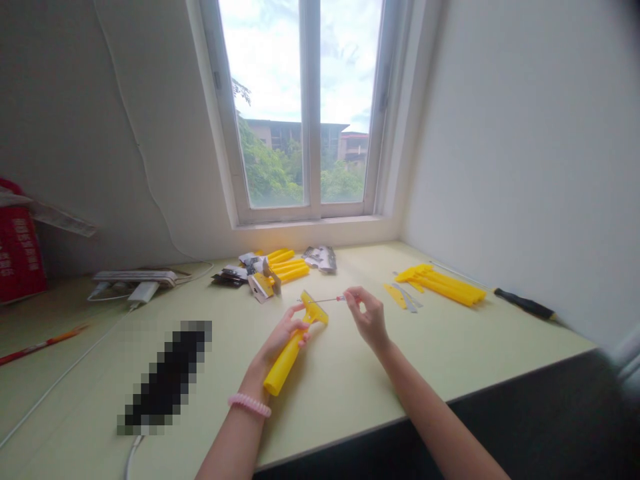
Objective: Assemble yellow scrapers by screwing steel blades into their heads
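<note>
My left hand (pixel 286 333) is closed around the neck of a yellow scraper (pixel 286 360), whose thick handle slants down toward me and whose wide head points away. Between the fingertips of my right hand (pixel 369 315) is the small handle of a screwdriver (pixel 327 299). Its thin shaft runs left to the scraper's head; whether the tip sits in a screw is too small to tell. To the right lie several yellow scraper handles (pixel 445 283) with flat blade pieces (pixel 407 297) beside them.
More yellow scrapers (pixel 290 269) and dark packets (pixel 233 275) lie below the window, beside a crumpled grey wrapper (pixel 321 259). A power strip (pixel 135 277) and a blurred-out dark object (pixel 167 380) with a cable are on the left. A black-handled rod (pixel 525 303) lies along the right wall.
</note>
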Demonstrator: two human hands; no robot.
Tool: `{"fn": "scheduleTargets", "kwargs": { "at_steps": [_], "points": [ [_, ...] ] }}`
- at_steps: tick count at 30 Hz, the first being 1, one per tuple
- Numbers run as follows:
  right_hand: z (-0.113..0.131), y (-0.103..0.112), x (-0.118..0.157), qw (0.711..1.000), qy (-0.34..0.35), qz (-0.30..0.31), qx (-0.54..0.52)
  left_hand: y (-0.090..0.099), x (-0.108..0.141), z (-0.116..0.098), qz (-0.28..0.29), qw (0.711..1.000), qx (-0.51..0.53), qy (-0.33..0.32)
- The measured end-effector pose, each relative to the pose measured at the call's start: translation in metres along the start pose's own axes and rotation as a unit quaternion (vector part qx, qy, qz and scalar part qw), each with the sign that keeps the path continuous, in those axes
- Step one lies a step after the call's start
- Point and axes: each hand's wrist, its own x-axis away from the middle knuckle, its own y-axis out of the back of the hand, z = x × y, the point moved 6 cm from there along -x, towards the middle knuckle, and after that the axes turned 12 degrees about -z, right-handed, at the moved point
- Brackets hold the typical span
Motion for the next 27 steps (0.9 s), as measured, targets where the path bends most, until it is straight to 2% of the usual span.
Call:
{"fn": "scheduleTargets", "kwargs": {
  "at_steps": [5,12,15,22,27],
  "points": [
    [-0.0071,-0.0014,0.0041,0.999,-0.033,0.014,0.017,0.0005,-0.0001,0.0005,0.0,1.0,-0.003,-0.002],
    [-0.0026,-0.0067,0.0049,0.998,0.002,0.059,0.027,0.0008,0.0006,0.0009,-0.002,1.0,0.012,0.007],
    [-0.0004,-0.0066,0.0045,0.998,0.013,0.053,0.02,0.0012,0.0002,0.0004,-0.009,1.0,0.003,0.004],
    [-0.0091,-0.0083,0.0067,0.997,-0.028,0.065,0.02,0.0002,0.0022,-0.001,-0.007,1.0,-0.005,0.003],
    [-0.0053,-0.0071,0.0058,0.998,-0.005,0.057,0.017,0.0004,0.0022,-0.0013,-0.003,1.0,0.003,-0.001]
  ]
}}
